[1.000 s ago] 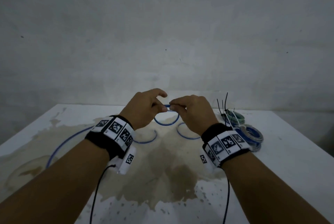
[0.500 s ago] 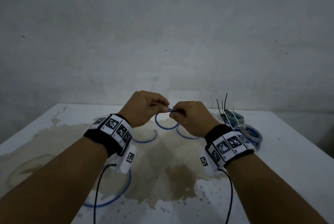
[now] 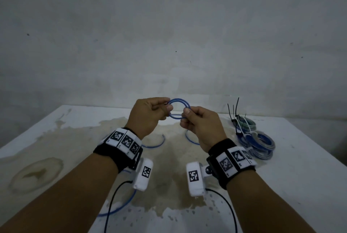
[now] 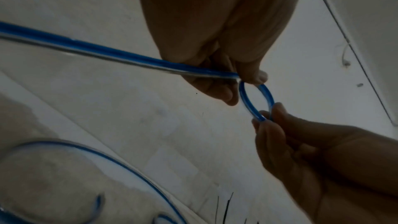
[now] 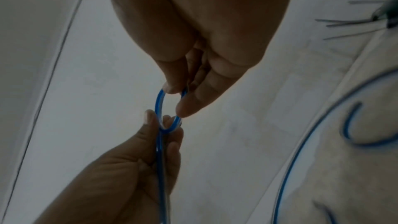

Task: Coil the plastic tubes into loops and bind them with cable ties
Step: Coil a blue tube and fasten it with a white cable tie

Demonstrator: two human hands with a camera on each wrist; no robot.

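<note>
A thin blue plastic tube (image 3: 178,108) is wound into a small ring of about two turns, held upright above the table. My left hand (image 3: 168,104) pinches the ring's left side between thumb and forefinger. My right hand (image 3: 185,112) pinches its right side. In the left wrist view the ring (image 4: 244,99) hangs between my left hand (image 4: 252,81) and the other hand (image 4: 301,151), and the free tube (image 4: 86,47) trails away to the left. The right wrist view shows my right hand (image 5: 176,98) on the ring (image 5: 159,105). Slack tube (image 3: 122,206) curves over the table under my left forearm.
The white, stained table (image 3: 291,185) stands against a grey wall. Several bound coils (image 3: 262,143) lie at the right, with black cable ties (image 3: 233,109) sticking up beside them. Two more arcs of blue tube (image 3: 155,144) lie under my hands.
Both hands have risen off the table. The small ring between them has gained a turn and now stands upright. The slack tube slid in from the far left toward my left forearm.
</note>
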